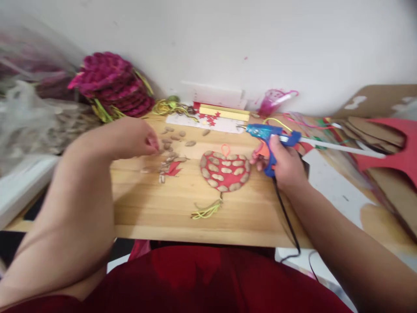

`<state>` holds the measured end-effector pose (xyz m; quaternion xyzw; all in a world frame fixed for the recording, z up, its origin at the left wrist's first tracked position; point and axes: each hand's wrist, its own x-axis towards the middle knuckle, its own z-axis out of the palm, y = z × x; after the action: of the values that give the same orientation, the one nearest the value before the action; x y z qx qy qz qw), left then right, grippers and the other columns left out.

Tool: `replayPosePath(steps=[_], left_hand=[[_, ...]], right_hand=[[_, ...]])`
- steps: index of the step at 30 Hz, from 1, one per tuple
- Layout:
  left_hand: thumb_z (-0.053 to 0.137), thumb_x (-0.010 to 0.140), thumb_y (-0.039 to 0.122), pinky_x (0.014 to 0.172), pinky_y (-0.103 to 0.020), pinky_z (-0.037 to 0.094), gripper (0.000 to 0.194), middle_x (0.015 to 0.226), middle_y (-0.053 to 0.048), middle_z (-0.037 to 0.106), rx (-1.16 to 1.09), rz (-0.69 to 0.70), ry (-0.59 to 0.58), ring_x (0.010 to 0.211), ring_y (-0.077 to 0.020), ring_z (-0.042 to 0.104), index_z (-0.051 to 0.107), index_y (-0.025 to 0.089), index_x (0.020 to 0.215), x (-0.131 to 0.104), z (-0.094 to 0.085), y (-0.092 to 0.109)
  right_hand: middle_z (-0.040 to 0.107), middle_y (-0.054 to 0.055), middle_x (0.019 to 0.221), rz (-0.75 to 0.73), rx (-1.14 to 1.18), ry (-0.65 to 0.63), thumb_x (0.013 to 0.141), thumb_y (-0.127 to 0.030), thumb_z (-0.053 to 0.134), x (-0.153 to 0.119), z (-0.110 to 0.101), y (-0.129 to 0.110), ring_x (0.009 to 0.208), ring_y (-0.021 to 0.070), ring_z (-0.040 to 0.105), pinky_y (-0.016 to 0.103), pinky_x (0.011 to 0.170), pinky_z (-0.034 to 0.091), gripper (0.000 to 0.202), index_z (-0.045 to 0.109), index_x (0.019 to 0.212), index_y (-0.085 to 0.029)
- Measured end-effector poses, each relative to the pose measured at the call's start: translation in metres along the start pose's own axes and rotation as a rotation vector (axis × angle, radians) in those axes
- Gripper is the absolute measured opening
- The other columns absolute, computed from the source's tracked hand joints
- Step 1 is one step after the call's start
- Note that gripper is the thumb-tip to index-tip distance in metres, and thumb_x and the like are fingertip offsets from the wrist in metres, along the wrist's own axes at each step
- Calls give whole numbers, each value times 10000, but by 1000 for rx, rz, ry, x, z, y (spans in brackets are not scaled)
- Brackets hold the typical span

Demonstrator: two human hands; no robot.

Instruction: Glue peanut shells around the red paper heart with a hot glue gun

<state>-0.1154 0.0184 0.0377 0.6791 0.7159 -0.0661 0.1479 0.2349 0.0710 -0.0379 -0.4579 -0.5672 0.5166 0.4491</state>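
A right hand [288, 164] grips a blue glue gun [262, 130] beside a red peanut ornament [233, 178].
The ornament lies on the wooden table [247, 219] at the center of the frame, yellow tassel [208, 211] below. Right of center, the right hand wraps the gun's handle [270, 167], nozzle [241, 126] pointing left. Left of center, the left hand [139, 137] bends near loose peanuts [190, 143]; I cannot tell whether it holds anything.

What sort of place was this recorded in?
Most likely a craft workspace, though whether home or workshop isn't clear. The right hand holds a blue glue gun, a red piece studded with peanut-like pods lies on the wooden table, and small red stars lie behind it.
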Motion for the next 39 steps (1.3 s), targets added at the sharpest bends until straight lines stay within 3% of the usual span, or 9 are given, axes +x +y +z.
replayPosePath(steps=[4, 8, 12, 16, 25, 39], left_hand=[[697, 802, 338, 697, -273, 410, 139, 779, 62, 807, 94, -101, -14, 710, -182, 674, 828, 311, 839, -5, -10, 22], [731, 766, 382, 666, -283, 395, 145, 716, 67, 777, 23, 111, 8, 613, -157, 629, 831, 334, 859, -17, -6, 75], [619, 820, 388, 665, -317, 389, 227, 732, 11, 771, 83, 273, 95, 624, -181, 622, 830, 324, 876, -21, 10, 128], [536, 869, 403, 642, -330, 370, 310, 777, -38, 774, 120, 261, 66, 658, -204, 640, 816, 269, 872, -21, 24, 157], [507, 917, 362, 646, -339, 387, 324, 889, -111, 779, 178, 251, 27, 768, -262, 689, 763, 183, 1004, -22, 33, 173], [498, 913, 376, 687, -352, 432, 358, 874, -112, 784, 179, 271, 40, 760, -274, 692, 793, 190, 993, -19, 38, 175]], right_hand=[[661, 2, 622, -27, 43, -43, 840, -798, 631, 3, 1, 5, 528, 149, 650, 229, 418, 449, 583, 634, 678, -238], [661, 2, 640, -27, 92, -61, 842, -794, 640, 4, 2, 5, 516, 134, 641, 223, 406, 441, 583, 650, 667, -238], [655, 7, 634, -21, 99, -68, 831, -807, 644, 5, 1, 5, 523, 139, 649, 225, 401, 438, 604, 656, 681, -222], [669, 21, 664, -4, 84, -90, 839, -820, 623, 6, 0, 6, 557, 139, 669, 222, 413, 447, 624, 647, 716, -209], [673, 32, 701, -14, 84, -116, 840, -825, 616, 7, -1, 7, 579, 141, 678, 228, 418, 447, 631, 647, 711, -208], [651, 28, 675, -3, 91, -115, 875, -794, 605, 7, 0, 8, 560, 143, 665, 247, 423, 437, 609, 636, 707, -209]])
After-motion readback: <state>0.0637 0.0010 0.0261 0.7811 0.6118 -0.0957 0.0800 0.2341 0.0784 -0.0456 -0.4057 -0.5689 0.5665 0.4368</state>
